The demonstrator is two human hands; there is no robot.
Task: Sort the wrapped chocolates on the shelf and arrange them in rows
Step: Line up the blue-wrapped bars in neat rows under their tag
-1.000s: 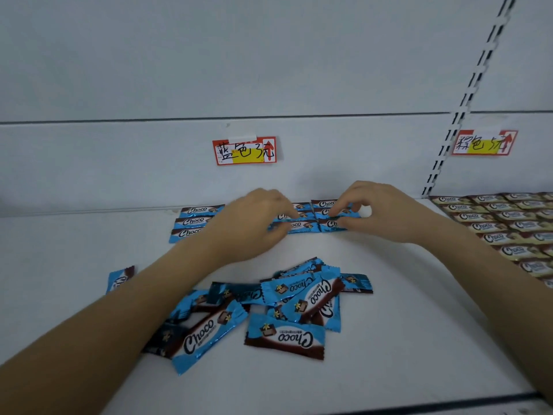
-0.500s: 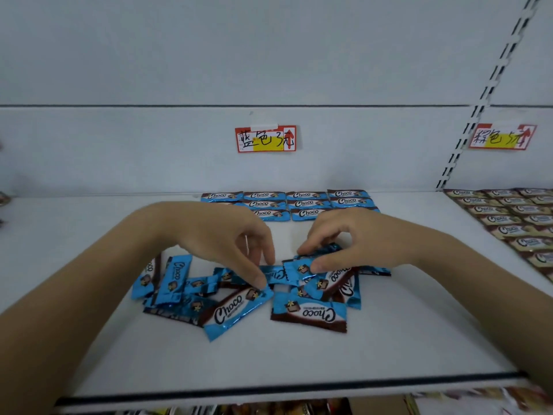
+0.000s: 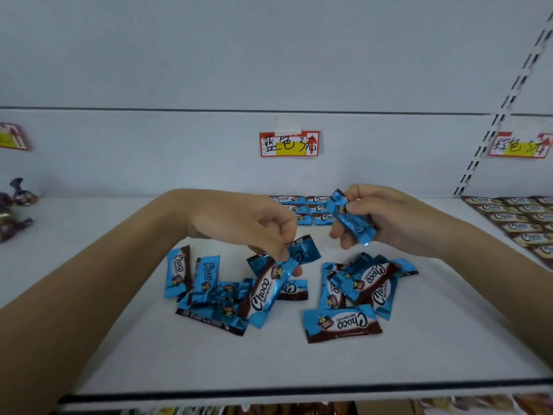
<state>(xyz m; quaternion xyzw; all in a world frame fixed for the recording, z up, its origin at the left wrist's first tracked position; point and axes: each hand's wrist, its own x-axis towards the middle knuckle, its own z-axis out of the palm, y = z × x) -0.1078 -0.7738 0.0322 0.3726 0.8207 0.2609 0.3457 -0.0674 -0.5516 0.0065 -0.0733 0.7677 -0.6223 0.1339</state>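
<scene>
Several blue Choco chocolates lie in a loose pile on the white shelf. My left hand pinches one blue wrapped chocolate by its upper end, lifted over the pile. My right hand grips another blue chocolate, held up above the shelf. Behind both hands, neat rows of blue chocolates sit against the back wall, partly hidden by my hands.
A red and yellow label hangs on the back wall, and another label to the right. Rows of brown chocolates fill the shelf at right. Dark wrapped sweets lie at far left. The shelf's front edge is near.
Both hands came back from the rows at the wall to the pile. Each hand took up one blue chocolate and lifted it off the pile.
</scene>
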